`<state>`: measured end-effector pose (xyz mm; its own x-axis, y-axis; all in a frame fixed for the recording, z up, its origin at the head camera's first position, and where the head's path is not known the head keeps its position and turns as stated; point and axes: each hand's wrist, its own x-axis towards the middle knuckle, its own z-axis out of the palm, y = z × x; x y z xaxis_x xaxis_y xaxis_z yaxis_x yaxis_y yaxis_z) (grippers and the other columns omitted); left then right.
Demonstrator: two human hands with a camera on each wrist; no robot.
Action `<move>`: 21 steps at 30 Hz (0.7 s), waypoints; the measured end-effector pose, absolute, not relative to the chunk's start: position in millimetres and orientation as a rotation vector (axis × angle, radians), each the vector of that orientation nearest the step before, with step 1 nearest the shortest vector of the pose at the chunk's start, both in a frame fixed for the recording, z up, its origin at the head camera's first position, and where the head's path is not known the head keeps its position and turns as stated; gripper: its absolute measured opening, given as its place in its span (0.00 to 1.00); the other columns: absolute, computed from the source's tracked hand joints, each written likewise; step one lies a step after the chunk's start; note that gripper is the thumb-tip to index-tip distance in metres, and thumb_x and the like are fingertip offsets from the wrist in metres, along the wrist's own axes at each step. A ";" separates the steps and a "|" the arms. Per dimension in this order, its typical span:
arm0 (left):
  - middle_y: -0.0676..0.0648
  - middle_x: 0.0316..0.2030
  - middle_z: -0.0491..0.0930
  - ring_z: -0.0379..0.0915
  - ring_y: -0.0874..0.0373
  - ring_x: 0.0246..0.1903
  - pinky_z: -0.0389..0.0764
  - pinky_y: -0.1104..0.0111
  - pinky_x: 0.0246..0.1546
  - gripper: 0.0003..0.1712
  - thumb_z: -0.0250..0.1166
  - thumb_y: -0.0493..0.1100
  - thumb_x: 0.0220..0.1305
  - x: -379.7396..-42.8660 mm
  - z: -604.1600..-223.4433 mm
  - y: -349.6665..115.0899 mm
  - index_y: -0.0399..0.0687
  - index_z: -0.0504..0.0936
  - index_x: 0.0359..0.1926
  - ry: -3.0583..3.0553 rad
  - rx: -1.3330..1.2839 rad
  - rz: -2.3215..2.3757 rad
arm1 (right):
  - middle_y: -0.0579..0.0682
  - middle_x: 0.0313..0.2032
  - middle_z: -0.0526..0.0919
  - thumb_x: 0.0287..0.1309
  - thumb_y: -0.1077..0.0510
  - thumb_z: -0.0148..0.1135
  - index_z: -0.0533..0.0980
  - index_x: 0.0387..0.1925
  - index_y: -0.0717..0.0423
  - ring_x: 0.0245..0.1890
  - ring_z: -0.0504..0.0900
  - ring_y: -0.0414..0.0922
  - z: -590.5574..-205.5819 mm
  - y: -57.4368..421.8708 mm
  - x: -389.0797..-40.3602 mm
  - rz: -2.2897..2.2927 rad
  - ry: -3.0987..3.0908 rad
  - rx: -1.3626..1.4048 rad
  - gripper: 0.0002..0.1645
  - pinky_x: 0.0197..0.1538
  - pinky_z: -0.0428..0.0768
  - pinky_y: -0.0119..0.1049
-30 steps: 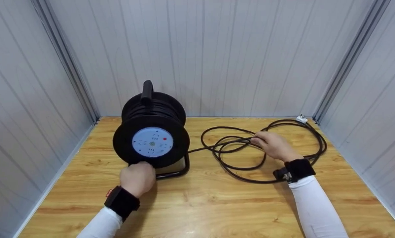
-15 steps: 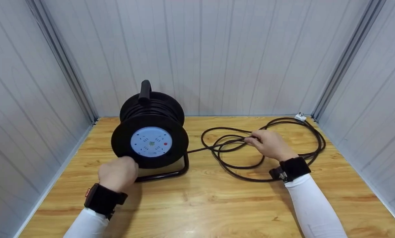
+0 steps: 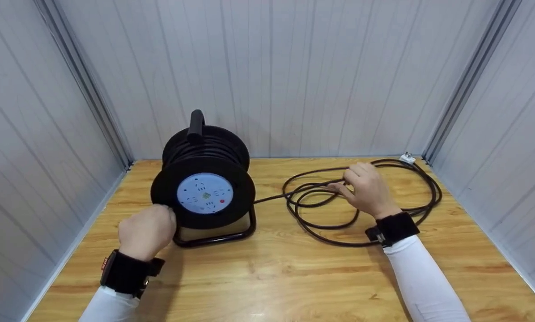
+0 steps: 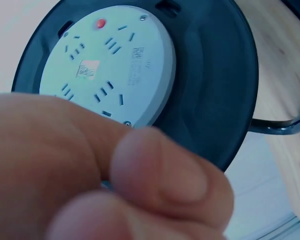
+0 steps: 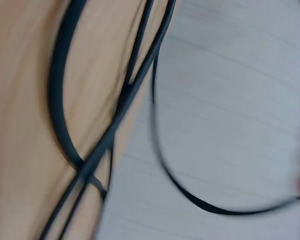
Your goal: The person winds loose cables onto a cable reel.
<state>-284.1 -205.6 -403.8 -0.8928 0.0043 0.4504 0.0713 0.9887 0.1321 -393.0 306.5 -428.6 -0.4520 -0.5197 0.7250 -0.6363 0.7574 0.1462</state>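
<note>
A black cable reel [image 3: 203, 223] with a white round socket panel [image 3: 205, 193] stands on its tube frame at the left. My left hand [image 3: 146, 231] is curled at the lower left of its front disc. In the left wrist view, thumb and fingers [image 4: 172, 175] are bent together before the disc; the part they grip is mostly hidden. The black cable [image 3: 272, 198] runs from the reel to my right hand [image 3: 368, 190], which holds it between thumb and fingers. At the right wrist view's edge only a blurred bit of that hand shows.
Several loose cable loops [image 3: 325, 227] lie on the wooden table [image 3: 267, 277] under and around the right hand. Their white plug [image 3: 407, 158] rests in the back right corner. Pale panel walls [image 3: 294, 80] close off the back and both sides.
The reel's disc has turned clockwise, its red button moving down. My left hand has travelled left and up with it. A cable loop has shifted right, and my right hand has risen slightly.
</note>
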 end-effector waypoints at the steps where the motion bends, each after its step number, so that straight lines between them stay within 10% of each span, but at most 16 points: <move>1: 0.52 0.08 0.55 0.58 0.52 0.07 0.54 0.58 0.05 0.28 0.47 0.43 0.67 -284.3 -403.0 -205.5 0.51 0.61 0.07 -2.664 -0.051 -0.210 | 0.43 0.19 0.64 0.51 0.40 0.72 0.65 0.19 0.50 0.20 0.63 0.44 -426.9 307.3 -393.2 0.149 -2.078 0.851 0.27 0.29 0.64 0.40; 21: 0.54 0.09 0.49 0.51 0.54 0.06 0.46 0.62 0.06 0.25 0.55 0.42 0.63 -283.6 -399.9 -198.3 0.48 0.57 0.11 -2.255 -0.005 -0.223 | 0.45 0.20 0.70 0.57 0.36 0.64 0.68 0.19 0.45 0.20 0.63 0.39 -441.9 353.4 -398.3 0.231 -2.309 0.705 0.24 0.25 0.62 0.35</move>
<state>-283.6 -198.3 -399.9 -0.6409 -0.0722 0.7642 0.0788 0.9841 0.1590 -398.3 353.4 -441.9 -0.6061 -0.4227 0.6738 -0.5480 0.8359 0.0315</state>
